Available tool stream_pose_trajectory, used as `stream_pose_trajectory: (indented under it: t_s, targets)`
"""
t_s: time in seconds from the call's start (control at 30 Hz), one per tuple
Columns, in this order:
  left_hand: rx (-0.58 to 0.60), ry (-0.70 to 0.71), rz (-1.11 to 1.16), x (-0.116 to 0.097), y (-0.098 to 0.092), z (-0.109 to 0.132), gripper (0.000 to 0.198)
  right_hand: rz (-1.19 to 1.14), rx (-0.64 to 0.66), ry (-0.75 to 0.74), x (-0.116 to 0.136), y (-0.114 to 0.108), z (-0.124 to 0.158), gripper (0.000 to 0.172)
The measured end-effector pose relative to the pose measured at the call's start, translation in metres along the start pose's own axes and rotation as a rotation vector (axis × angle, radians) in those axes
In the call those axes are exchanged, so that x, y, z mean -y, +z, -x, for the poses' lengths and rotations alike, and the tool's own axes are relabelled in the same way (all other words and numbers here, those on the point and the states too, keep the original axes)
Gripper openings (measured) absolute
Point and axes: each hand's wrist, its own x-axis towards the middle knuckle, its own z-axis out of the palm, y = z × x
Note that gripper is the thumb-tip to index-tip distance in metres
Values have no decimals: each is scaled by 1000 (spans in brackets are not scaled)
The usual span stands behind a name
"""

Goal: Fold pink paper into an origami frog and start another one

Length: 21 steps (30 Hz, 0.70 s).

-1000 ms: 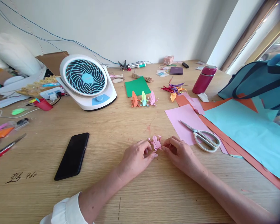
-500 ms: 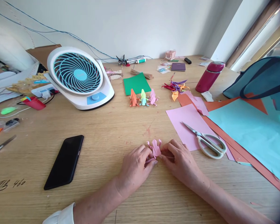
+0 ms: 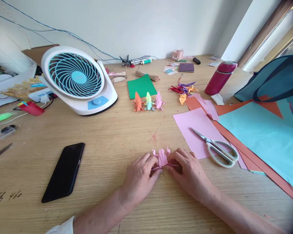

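A pink origami frog [image 3: 162, 158] with curled front legs is pinched between my two hands, low over the table. My left hand [image 3: 141, 172] grips its left hind leg between thumb and fingers. On the other side, my right hand [image 3: 187, 172] pinches the right hind leg the same way. Parts of both legs are hidden under the fingers. Beyond the hands stand three folded paper frogs in a row: an orange one [image 3: 138, 102], a green and blue one [image 3: 149, 101] and a pink one [image 3: 159, 100].
Scissors [image 3: 221, 149] lie on pink paper [image 3: 189, 122] to the right, beside large light-blue paper [image 3: 261, 136]. A phone [image 3: 63, 172] and a fan [image 3: 79, 81] are on the left. Farther back are green paper [image 3: 141, 87], folded scraps [image 3: 183, 89], a bottle [image 3: 221, 78] and a bag [image 3: 275, 81].
The view has shifted slightly. The frog's hind legs now extend more straight out to both sides between my fingers. Both hands keep their pinch.
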Motion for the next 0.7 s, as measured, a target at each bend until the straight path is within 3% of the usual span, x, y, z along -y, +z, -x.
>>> stream_pose_trajectory:
  t_s: [0.5, 0.7]
  targets:
    - [-77, 64, -42, 6, 0, -2, 5, 20, -5, -13, -2, -1, -1, 10]
    - [-90, 69, -47, 7, -2, -4, 14, 16, -7, -28, -6, -9, -1, 16]
